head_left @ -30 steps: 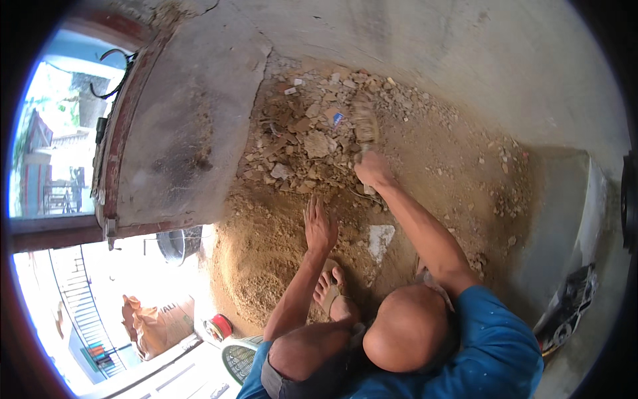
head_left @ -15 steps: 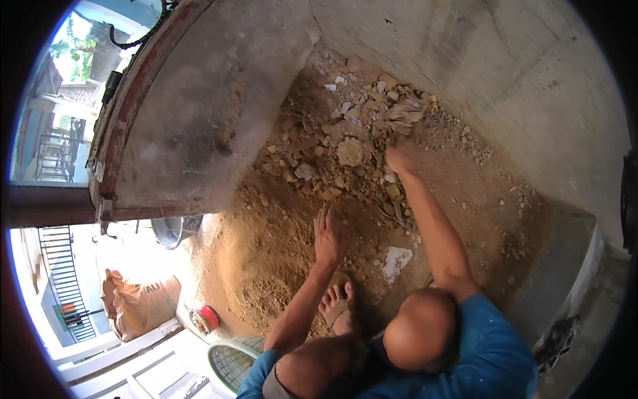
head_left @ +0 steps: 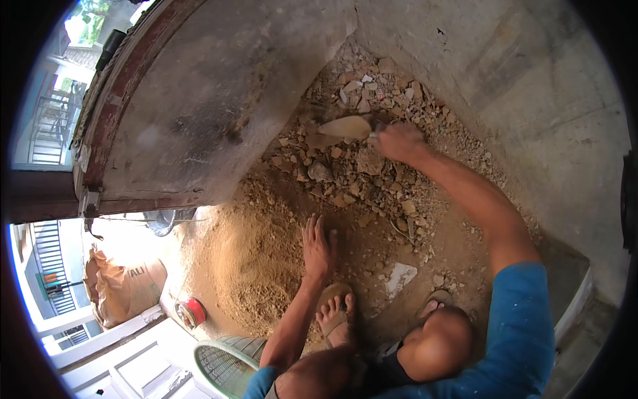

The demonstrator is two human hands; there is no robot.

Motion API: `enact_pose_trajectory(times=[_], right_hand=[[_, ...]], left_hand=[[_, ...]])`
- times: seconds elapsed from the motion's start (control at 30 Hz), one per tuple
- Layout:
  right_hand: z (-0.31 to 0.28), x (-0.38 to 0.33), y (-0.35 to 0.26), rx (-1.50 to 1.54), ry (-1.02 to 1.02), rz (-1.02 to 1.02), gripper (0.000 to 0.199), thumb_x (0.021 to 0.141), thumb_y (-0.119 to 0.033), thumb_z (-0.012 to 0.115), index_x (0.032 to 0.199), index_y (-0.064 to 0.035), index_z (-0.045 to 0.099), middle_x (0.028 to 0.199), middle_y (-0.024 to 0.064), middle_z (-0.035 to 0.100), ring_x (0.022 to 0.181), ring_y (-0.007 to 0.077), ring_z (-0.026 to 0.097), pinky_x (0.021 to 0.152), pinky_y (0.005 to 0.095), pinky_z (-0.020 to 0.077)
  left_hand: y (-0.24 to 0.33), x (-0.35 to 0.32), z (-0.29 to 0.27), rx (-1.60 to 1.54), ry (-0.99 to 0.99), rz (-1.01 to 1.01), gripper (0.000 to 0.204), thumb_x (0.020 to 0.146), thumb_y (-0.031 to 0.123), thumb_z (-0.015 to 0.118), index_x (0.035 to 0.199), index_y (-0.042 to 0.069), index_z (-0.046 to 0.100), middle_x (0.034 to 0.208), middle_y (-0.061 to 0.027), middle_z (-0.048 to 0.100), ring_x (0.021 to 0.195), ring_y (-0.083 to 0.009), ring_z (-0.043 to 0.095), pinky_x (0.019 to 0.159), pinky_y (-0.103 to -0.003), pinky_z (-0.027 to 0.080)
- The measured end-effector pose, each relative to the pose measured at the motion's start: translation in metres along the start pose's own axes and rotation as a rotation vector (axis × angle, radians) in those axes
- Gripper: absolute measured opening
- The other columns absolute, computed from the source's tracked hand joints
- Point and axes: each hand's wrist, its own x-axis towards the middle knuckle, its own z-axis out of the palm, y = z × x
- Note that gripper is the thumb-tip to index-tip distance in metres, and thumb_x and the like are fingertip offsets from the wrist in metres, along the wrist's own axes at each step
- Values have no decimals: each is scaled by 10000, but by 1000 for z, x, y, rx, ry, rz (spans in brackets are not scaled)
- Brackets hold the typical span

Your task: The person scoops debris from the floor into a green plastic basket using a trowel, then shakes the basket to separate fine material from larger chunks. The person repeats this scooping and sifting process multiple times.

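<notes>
My right hand point(head_left: 401, 142) is closed round the handle of a trowel point(head_left: 345, 127), its pale, dusty blade pointing left over the rubble. Beneath and around the blade lies a heap of broken stones and mortar bits point(head_left: 355, 176) in the corner between two walls. My left hand point(head_left: 319, 249) holds nothing; its fingers stretch forward, hovering over or resting on the dirt, I cannot tell which. Beside it on the left rises a mound of fine, sandy soil point(head_left: 249, 249). A flat whitish fragment point(head_left: 401, 279) lies on the ground right of my left hand.
Bare concrete walls point(head_left: 531, 73) close in the far and right sides. At lower left are a green-rimmed basket point(head_left: 216, 366), a red tin point(head_left: 191, 312) and a brown paper sack point(head_left: 133, 286). My sandalled foot point(head_left: 335, 316) stands close to the mound.
My right hand has moved up and left across the rubble, bringing the trowel round so its blade points left. The left hand stays near the mound. The view has shifted slightly.
</notes>
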Motion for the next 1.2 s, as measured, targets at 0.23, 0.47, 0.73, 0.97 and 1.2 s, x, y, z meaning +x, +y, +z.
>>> enact_pose_trajectory(times=[0.23,0.47,0.73,0.97,1.2], right_hand=[[-15,57,64,166,57,405,660,1148,-529,356,1189,26,711,1080,244,768,1074,400,745,922,555,603],[-16,50,89,197,236,519,631,1142,-515,405,1213,29,716,1059,307,743,1011,451,733,917,567,583],[-2,-3,32,133,-54,213,495,1138,-332,478,1072,96,718,866,264,739,832,382,761,731,504,628],[-38,35,60,248,224,496,543,1135,-403,498,1232,107,657,1019,358,737,946,459,755,881,526,598],[1,-47,8,340,-44,411,538,1139,-423,500,1285,84,604,934,275,750,859,422,752,815,528,601]], left_hand=[[-8,2,-6,4,24,15,573,1082,272,583,1554,-25,452,1626,-291,432,1527,-479,376,1288,-571,289],[-23,57,-11,-8,76,102,607,1075,264,578,1582,-25,412,1644,-311,391,1532,-497,360,1279,-586,296],[-2,130,19,93,40,107,688,1017,214,631,1628,51,360,1642,-280,386,1512,-484,387,1240,-604,336],[-21,125,5,175,-40,12,687,893,114,725,1529,85,467,1559,-255,448,1388,-482,483,1143,-601,428],[-19,166,16,149,298,87,796,955,257,719,1650,125,356,1710,-204,322,1460,-464,467,1165,-579,432]])
